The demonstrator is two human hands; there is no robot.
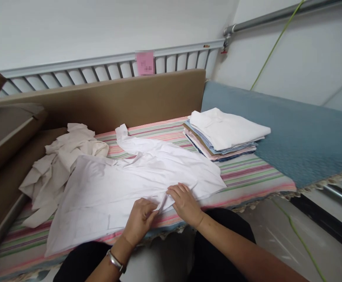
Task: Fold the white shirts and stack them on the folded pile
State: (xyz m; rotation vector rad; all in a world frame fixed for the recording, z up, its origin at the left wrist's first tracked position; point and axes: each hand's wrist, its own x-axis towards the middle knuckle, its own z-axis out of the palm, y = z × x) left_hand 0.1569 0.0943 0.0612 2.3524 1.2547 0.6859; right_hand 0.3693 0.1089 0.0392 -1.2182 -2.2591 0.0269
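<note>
A white shirt lies spread on a striped cloth, its collar end pointing up and left. At its near edge my left hand pinches a narrow fold of the fabric between thumb and fingers. Close by on the right, my right hand has its fingers closed on the same edge, with the fingertips resting on the fold. The fabric is slightly bunched between both hands. A metal bracelet circles my left wrist.
A stack of folded garments, white on top, stands at the right. Crumpled cream cloth lies at the left, beside brown cardboard. A brown board and a radiator run along the back. Blue quilted cloth extends right.
</note>
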